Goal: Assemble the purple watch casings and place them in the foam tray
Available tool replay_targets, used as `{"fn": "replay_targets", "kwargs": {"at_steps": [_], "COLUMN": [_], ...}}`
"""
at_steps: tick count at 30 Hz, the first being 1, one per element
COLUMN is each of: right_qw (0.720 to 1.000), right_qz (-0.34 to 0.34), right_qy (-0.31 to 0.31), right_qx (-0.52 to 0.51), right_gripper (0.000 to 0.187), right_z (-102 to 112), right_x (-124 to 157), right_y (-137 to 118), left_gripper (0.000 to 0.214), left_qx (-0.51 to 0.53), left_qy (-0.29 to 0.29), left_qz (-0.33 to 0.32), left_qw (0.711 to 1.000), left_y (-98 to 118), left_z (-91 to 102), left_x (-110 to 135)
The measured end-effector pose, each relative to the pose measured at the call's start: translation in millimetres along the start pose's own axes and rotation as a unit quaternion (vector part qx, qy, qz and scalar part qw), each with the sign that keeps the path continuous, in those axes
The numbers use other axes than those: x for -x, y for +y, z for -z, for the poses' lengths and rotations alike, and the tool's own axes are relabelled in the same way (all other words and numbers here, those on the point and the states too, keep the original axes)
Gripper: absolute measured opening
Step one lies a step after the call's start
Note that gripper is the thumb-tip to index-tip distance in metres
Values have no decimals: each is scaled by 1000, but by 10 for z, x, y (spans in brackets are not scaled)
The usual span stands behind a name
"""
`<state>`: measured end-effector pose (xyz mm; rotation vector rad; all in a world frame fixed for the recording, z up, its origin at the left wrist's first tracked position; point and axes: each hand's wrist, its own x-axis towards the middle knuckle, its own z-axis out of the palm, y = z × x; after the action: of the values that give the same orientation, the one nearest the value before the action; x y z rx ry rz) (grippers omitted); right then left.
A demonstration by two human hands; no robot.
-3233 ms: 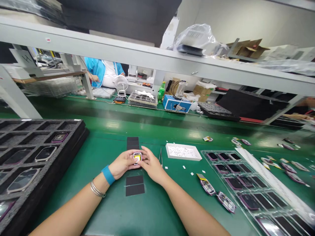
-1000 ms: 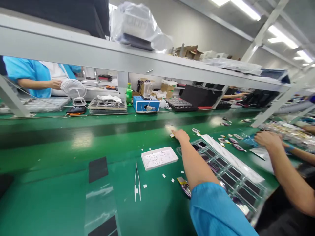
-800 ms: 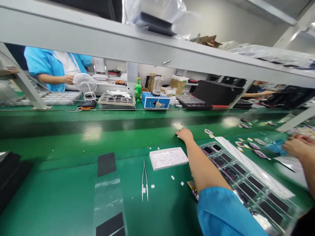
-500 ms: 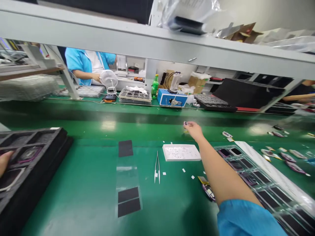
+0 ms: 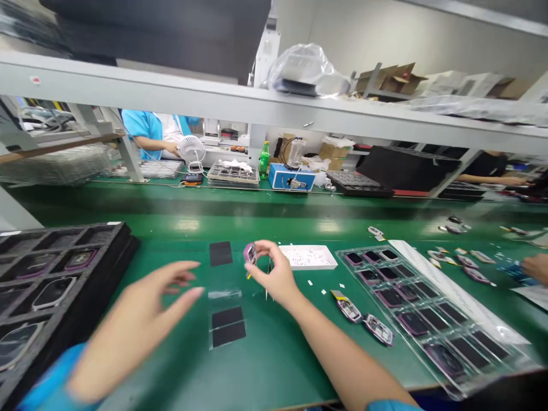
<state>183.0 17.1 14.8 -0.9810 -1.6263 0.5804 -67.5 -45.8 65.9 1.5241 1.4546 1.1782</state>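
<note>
**Hands.** The right hand (image 5: 274, 271) is raised above the middle of the bench (image 5: 278, 359). Its thumb and fingertips pinch one small purple watch case (image 5: 250, 253), held on edge. The left hand (image 5: 145, 308) is blurred and hovers open over the bench's left half with its fingers spread, holding nothing.

**Bench.**
- Three black pads lie on the green mat: one (image 5: 221, 253) beyond the hands and two (image 5: 228, 326) side by side nearer the front edge.
- One shallow white tray (image 5: 314, 260) sits just right of the held case.
- Two loose cases (image 5: 349, 310) (image 5: 379, 330) lie toward the front right.
- Beside them is one clear tray (image 5: 492, 342), with dark cases three across.
- One black foam tray (image 5: 107, 251) fills the left edge, with several cases in its pockets.

**Room.** A grey shelf (image 5: 171, 94) spans overhead. At the far edge stand one white fan (image 5: 191, 150), one green bottle (image 5: 264, 160) and one blue box (image 5: 291, 177). A co-worker in a blue top (image 5: 145, 128) sits behind them. Another person's hand (image 5: 536, 267) enters at the right edge.
</note>
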Motion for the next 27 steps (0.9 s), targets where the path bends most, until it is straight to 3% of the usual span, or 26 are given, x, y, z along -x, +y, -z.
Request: {"fn": "replay_targets", "kwargs": {"at_steps": [1, 3, 5, 7, 13, 18, 27], "right_qw": [1000, 1000, 1000, 1000, 996, 997, 996], "right_qz": [6, 15, 19, 22, 26, 0, -16], "right_qy": [0, -2, -6, -21, -79, -70, -81], "right_qx": [4, 9, 9, 6, -17, -11, -16], "right_gripper": [38, 35, 31, 27, 15, 7, 6], "right_z": [-47, -105, -127, -129, -133, -160, -149], "right_x": [61, 149, 197, 216, 212, 232, 249], "right_y": [3, 21, 34, 32, 16, 50, 42], "left_gripper": [55, 63, 65, 58, 45, 52, 47], "left_qx": [-7, 102, 214, 293, 353, 351, 337], "left_qy": [-44, -137, -208, -232, -199, -190, -217], "left_qz": [9, 13, 21, 51, 120, 114, 100], "left_qw": [999, 985, 954, 926, 906, 910, 911], "left_y": [-19, -99, -223, -349, -481, -455, -517], "left_z": [-235, -615, -842, -937, -883, -857, -868], "left_x": [-66, -250, -410, -476, -391, -420, -407]}}
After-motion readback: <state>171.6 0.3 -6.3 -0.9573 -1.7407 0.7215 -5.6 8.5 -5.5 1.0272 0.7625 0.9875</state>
